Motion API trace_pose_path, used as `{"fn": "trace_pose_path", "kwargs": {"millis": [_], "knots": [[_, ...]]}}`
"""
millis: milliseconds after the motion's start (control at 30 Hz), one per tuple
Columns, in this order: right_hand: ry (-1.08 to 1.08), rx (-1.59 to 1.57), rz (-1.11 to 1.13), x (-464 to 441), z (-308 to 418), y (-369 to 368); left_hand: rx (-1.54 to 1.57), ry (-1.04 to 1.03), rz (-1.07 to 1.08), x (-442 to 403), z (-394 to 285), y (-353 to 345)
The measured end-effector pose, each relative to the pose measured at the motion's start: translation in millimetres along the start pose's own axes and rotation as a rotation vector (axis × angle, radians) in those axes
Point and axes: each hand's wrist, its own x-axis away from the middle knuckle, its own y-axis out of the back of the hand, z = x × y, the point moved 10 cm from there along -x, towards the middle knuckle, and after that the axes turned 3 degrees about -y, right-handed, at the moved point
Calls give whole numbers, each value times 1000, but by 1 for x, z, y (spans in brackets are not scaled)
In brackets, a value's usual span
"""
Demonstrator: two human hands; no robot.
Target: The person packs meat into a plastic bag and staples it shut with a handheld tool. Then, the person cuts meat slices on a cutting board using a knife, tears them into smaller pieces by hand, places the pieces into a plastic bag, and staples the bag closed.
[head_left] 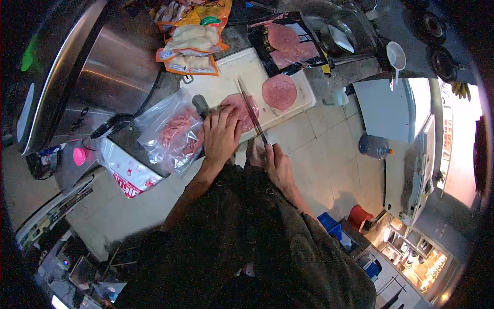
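- At the far left, a pink round object (78,156) sits below a broad steel surface (121,56); to their right, a white pack with red print (128,172) lies beside the board, partly under a bag.
- Next, the clear plastic bag (172,116) holds a heap of shredded pink meat (181,131); a dark rounded handle (200,105) lies at its upper right edge, and what it belongs to I cannot tell.
- Above these, pale-filled packets with orange edges (193,37) lie at the upper edge of the white cutting board (224,77).
- The left hand (222,131) rests palm down, clasping nothing, its fingers laid on a round pink meat slice (236,99); this slice is on the board, near its lower edge.
- Across that slice runs the long knife (251,109), tip pointing up the board; whether its edge has entered the meat I cannot tell.
- The right hand (278,166) is clenched round the knife's handle, just below the board.
- Further right, a second round slice (279,92) lies flat on the board; above it, a black packet (257,33) bears more pink slices (283,38); beyond stand a clear container (366,26) and a white strainer-like utensil (396,54).
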Motion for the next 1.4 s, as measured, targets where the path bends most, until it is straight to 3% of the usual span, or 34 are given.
{"fn": "trace_pose_path", "kwargs": {"millis": [300, 567, 767, 1067, 1233, 1400], "knots": [[1, 95, -32, -5, 1, -9, -13, -7, 82, -1, 3, -9], [84, 156, -133, -1, 7, -9, 9, -21, 12, -3, 3, -5], [-123, 239, -41, 48, -26, 9, 7, -18, 1, 0, 5, -4], [39, 264, -92, -25, 26, -10, -13, -9, 34, 0, 1, -3], [-52, 220, -88, 37, -24, 1, -50, -22, -13, 1, -1, -2], [-101, 220, -40, 64, -40, 10, -35, -54, 76, -3, -1, 5]]}}
